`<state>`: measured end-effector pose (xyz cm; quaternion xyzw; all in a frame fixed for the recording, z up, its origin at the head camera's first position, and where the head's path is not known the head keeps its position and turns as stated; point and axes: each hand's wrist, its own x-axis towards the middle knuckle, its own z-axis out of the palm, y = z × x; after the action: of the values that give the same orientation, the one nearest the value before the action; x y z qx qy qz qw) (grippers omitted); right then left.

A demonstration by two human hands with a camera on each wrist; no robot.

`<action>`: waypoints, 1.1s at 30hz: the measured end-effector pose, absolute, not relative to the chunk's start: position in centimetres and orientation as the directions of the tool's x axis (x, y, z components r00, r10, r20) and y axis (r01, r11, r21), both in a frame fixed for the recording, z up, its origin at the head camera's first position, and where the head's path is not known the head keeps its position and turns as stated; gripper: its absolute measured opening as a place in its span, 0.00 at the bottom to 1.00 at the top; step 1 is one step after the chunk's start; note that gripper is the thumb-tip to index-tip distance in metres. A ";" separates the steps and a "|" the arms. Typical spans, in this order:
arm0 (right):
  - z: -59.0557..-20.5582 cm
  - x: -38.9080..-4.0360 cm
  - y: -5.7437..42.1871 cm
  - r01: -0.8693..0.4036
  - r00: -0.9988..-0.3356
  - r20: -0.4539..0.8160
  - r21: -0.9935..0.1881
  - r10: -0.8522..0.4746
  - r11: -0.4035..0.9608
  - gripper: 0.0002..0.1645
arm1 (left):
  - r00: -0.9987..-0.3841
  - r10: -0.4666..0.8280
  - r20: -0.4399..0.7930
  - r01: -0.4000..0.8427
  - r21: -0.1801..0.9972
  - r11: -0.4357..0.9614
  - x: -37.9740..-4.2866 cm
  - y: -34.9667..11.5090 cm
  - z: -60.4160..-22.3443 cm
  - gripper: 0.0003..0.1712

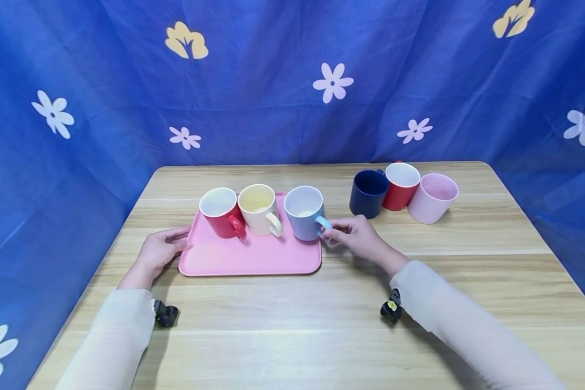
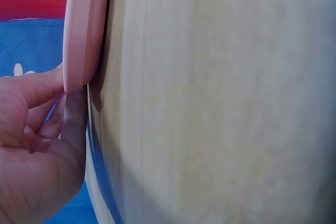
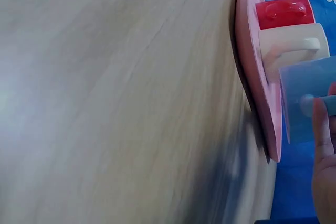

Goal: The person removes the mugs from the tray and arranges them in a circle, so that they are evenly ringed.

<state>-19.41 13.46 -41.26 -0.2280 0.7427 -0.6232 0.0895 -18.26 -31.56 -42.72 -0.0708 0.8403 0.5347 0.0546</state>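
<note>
In the head view my left hand [image 1: 157,253] holds the left edge of a pink tray [image 1: 253,262], its thumb and fingers at the rim [image 2: 79,35]. With my right hand [image 1: 356,235] I pinch the handle of a light blue mug [image 1: 304,221] at the tray's right end. Whether the mug's base touches the tray cannot be told. A cream mug [image 1: 260,216] stands beside it, then a red mug [image 1: 221,219] with a white inside. These two stand upright on the tray, handles toward the front right. The right wrist view shows my thumb against the blue mug's handle [image 3: 328,105].
At the back right of the wooden table [image 1: 253,325] stand a dark blue mug [image 1: 368,197], another red mug [image 1: 400,192] and a pink mug [image 1: 429,203], close together. A blue curtain [image 1: 263,97] with flower prints hangs behind the table and at both sides.
</note>
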 end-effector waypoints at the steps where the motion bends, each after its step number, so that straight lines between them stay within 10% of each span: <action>1: -41.2 -19.3 13.7 -0.230 -0.877 0.150 -0.965 -0.457 0.125 0.15 | -0.984 -0.060 -0.167 -0.177 0.891 0.417 -18.3 -31.6 -42.7 0.27; 33: -41.2 -15.7 24.4 -0.221 -0.865 0.132 -0.966 -0.484 0.133 0.14 | -0.978 -0.072 -0.196 -0.208 0.879 0.430 -18.3 -31.5 -42.5 0.29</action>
<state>-15.70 24.36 -41.25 -0.2366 0.7451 -0.6144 0.1068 -18.29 -31.49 -42.52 -0.0829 0.8430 0.5276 0.0642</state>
